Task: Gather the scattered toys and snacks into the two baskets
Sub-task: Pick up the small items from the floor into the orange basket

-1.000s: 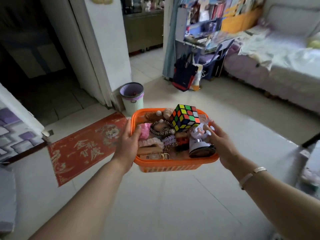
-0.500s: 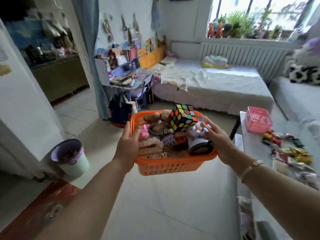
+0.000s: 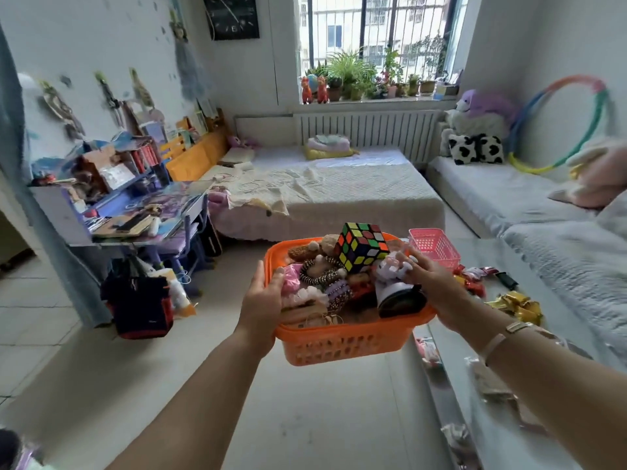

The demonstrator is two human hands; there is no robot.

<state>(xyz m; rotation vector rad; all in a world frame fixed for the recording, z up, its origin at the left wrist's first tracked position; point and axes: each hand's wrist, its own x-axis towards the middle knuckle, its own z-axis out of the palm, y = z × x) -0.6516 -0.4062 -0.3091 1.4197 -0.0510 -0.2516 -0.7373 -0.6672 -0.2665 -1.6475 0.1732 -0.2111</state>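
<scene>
Baskets: 2 | orange basket gripped by left hand, right hand | pink basket

Daylit rm: barred window w/ plants, bed, cluttered desk, tiled floor.

Left arm: bare, stretched forward from lower left, forearm angled up toward centre.
Left hand: curled round the left rim of the basket, thumb lying along the top edge, fingers hidden beneath.
Right arm: bare, stretched forward from lower right; a pale band is worn at the wrist.
Right hand: clasped on the right rim, fingers spread and bent over the edge.
Both hands: level, well apart, palms facing inward.
</scene>
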